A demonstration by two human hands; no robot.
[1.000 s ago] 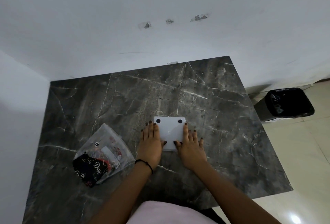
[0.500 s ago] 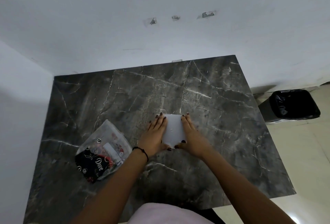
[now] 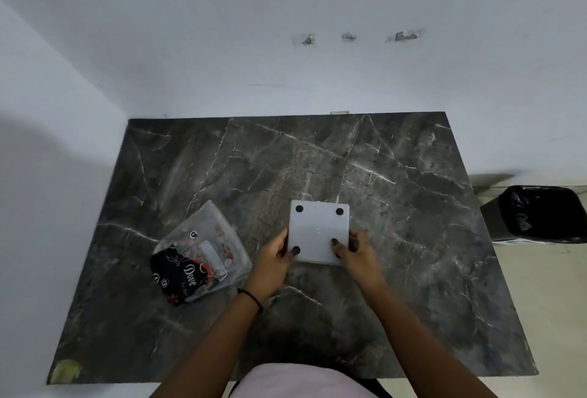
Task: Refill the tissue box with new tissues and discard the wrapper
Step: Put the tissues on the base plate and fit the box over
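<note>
A white square tissue box (image 3: 318,229) lies bottom-up on the dark marble table (image 3: 397,175), its black round feet showing. My left hand (image 3: 273,262) grips its left edge with the thumb on top. Its right edge is held by my right hand (image 3: 355,251), a thumb pressed on the underside near a foot. An empty clear plastic wrapper (image 3: 203,250) with a black and red printed end lies flat on the table to the left of my left hand, apart from it. No tissues are visible.
A black bin (image 3: 540,215) lined with a black bag stands on the floor past the table's right edge. White walls close the far side and the left. A yellowish mark (image 3: 66,370) sits at the table's near left corner.
My hands lay flat on top of the box before; now they have slid to its side edges and grip it. The camera view has shifted slightly.
</note>
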